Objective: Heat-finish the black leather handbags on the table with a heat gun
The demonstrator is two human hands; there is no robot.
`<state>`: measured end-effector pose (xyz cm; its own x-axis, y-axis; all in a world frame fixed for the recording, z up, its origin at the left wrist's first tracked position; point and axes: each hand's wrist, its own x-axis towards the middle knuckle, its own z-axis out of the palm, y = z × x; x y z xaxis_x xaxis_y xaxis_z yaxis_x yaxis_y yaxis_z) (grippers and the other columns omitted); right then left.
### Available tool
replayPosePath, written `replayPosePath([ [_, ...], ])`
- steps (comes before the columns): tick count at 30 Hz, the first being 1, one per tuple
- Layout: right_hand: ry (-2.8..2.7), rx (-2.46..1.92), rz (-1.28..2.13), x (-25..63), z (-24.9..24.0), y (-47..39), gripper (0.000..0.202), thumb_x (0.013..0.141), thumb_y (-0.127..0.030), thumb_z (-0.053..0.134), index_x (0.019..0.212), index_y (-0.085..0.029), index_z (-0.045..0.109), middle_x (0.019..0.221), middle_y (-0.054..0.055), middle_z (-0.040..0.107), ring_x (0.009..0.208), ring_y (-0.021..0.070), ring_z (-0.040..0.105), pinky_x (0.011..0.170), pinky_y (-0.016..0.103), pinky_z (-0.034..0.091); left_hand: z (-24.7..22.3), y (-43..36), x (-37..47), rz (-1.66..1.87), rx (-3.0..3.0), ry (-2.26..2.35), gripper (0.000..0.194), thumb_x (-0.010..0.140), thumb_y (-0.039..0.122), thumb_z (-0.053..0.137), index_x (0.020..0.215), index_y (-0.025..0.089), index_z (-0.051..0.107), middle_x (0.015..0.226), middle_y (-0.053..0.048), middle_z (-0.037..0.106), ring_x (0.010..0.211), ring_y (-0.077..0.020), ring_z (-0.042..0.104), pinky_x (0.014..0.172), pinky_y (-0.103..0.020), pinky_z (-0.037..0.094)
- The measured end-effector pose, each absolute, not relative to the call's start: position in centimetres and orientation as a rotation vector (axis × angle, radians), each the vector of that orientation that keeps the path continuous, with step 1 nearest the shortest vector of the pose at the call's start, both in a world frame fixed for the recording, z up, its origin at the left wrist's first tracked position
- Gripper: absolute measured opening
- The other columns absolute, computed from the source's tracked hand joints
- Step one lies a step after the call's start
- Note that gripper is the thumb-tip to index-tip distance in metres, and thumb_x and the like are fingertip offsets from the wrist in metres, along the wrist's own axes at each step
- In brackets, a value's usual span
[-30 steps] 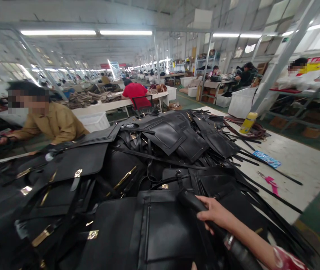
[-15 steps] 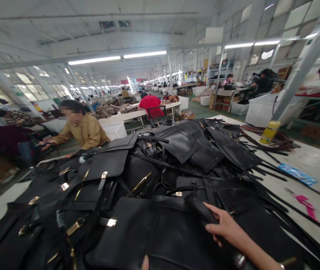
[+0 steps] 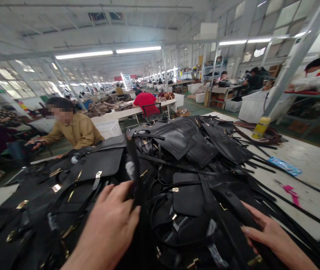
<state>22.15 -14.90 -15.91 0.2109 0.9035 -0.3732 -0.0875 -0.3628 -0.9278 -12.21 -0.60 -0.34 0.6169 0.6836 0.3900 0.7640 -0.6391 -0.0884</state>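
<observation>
My left hand (image 3: 110, 219) is closed on the edge of a black leather bag (image 3: 141, 240), which stands on end and is blurred by motion. Between the thumb and fingers of my right hand (image 3: 269, 230) is a wide black strap (image 3: 237, 208). I cannot tell whether strap and bag are joined. Below and between my hands lie more black bags with gold-coloured clasps, among them a flap (image 3: 188, 195) with a clasp (image 3: 175, 189) at its left edge. Some of their metal fittings are wrapped in clear film.
The pile of black bags (image 3: 174, 138) covers most of the white table (image 3: 312, 157). On the right lie pink-handled snips (image 3: 291, 193), a blue packet (image 3: 284, 165), a yellow bottle (image 3: 260, 127) and brown straps (image 3: 244, 129). A co-worker in a tan jacket (image 3: 77, 131) sits at the left.
My left hand has come up into view, raising the bag's edge. My right hand has shifted right, keeping hold of the strap. The bag that lay flat in front is now turned up.
</observation>
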Motion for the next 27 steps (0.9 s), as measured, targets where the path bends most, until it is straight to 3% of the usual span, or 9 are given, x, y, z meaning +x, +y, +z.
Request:
replayPosePath([
  [3,-0.792,-1.585,1.278,22.2,-15.3,-15.9,0.085,0.066,-0.034,0.062,0.134,-0.015,0.014,0.055,-0.002,0.057,0.046,0.0164,0.051,0.047,0.026,0.046,-5.8,-2.2,-4.6,-0.173,-2.997,-1.148,0.031,0.075,0.046,0.044,0.082,0.022,0.063,0.114,-0.004,0.055,0.108,-0.0226,0.045,0.096,-0.052,0.025],
  [5,-0.770,-1.627,1.243,22.2,-14.7,-16.4,0.085,0.066,-0.033,0.062,0.134,-0.016,0.015,0.054,-0.003,0.056,0.044,0.0156,0.050,0.047,0.026,0.047,-11.6,-3.4,-1.8,-0.070,-3.196,-1.080,0.032,0.076,0.047,0.043,0.095,0.028,0.058,0.111,0.000,0.057,0.106,-0.0213,0.048,0.096,-0.054,0.026],
  [10,-0.745,-1.633,1.221,22.2,-13.9,-17.5,0.084,0.066,-0.028,0.061,0.134,-0.015,0.014,0.062,-0.001,0.058,0.043,0.0130,0.048,0.043,0.025,0.045,-22.2,-4.4,-1.4,-0.375,-3.109,-0.921,0.051,0.077,0.043,0.044,0.124,0.025,0.034,0.129,-0.005,0.042,0.114,-0.0213,0.041,0.099,-0.052,0.024],
  [15,-0.784,-1.618,1.394,21.7,-14.9,-17.6,0.077,0.066,-0.021,0.057,0.133,-0.020,0.020,0.078,0.002,0.060,0.043,0.0106,0.050,0.038,0.021,0.044,-25.2,-3.6,-2.3,-0.583,-2.912,-0.771,0.045,0.078,0.041,0.045,0.118,0.021,0.043,0.122,-0.007,0.050,0.109,-0.0203,0.046,0.103,-0.051,0.004],
  [18,-0.844,-1.528,1.595,21.1,-16.0,-16.4,0.074,0.063,-0.021,0.058,0.131,-0.021,0.027,0.072,0.001,0.062,0.042,0.0099,0.052,0.037,0.019,0.044,-26.3,-3.9,-2.1,-0.547,-2.904,-0.879,0.045,0.074,0.049,0.045,0.111,0.023,0.050,0.119,-0.006,0.053,0.103,-0.0221,0.050,0.100,-0.054,-0.007],
  [23,-0.855,-1.433,1.841,20.3,-18.0,-13.0,0.069,0.059,-0.017,0.056,0.125,-0.017,0.037,0.051,-0.002,0.058,0.038,0.0108,0.052,0.035,0.017,0.044,-27.3,-4.9,-1.9,-0.504,-2.873,-0.949,0.041,0.076,0.045,0.045,0.108,0.020,0.053,0.115,-0.007,0.055,0.109,-0.0210,0.046,0.103,-0.049,-0.004],
  [27,-0.894,-1.413,1.777,19.4,-17.9,-12.2,0.067,0.060,-0.014,0.055,0.124,-0.018,0.038,0.053,-0.003,0.058,0.037,0.0093,0.051,0.036,0.016,0.044,-27.2,-5.4,-1.9,-0.528,-2.883,-1.003,0.041,0.076,0.043,0.045,0.109,0.019,0.052,0.116,-0.008,0.054,0.109,-0.0214,0.045,0.104,-0.049,0.004],
])
